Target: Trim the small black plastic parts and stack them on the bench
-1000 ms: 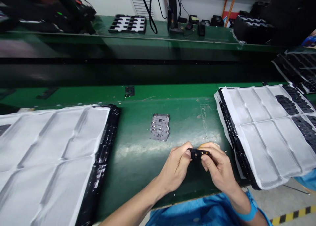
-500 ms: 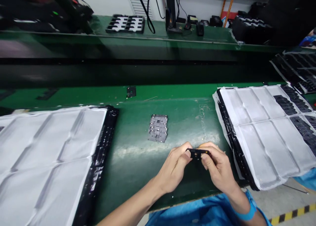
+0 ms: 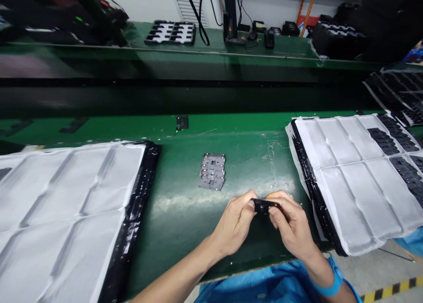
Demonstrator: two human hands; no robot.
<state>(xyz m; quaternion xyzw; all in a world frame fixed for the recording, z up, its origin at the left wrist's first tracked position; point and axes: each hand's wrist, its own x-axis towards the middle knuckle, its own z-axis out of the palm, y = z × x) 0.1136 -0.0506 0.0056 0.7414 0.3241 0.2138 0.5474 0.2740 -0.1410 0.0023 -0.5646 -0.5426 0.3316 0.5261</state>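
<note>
A small black part (image 3: 264,206) is held up over the green table near its front edge. My left hand (image 3: 235,223) pinches its left end between thumb and fingers. On its right end, the thumb and fingers of my right hand (image 3: 291,223) are closed. Part of it is hidden behind the fingertips. To the left of the hands, a group of flat grey-black parts (image 3: 212,171) lies on the table (image 3: 178,232), side by side in a column.
A stack of white-lined black trays (image 3: 82,184) stands at the left. Another stack (image 3: 350,162) at the right holds rows of dark parts. Dark pieces (image 3: 182,122) lie on the belt beyond. On the back shelf sits a black-and-white tray (image 3: 171,32).
The dark pieces on the belt have shifted slightly to the right. Both hands keep their grip on the black part, which appears slightly tilted compared with before.
</note>
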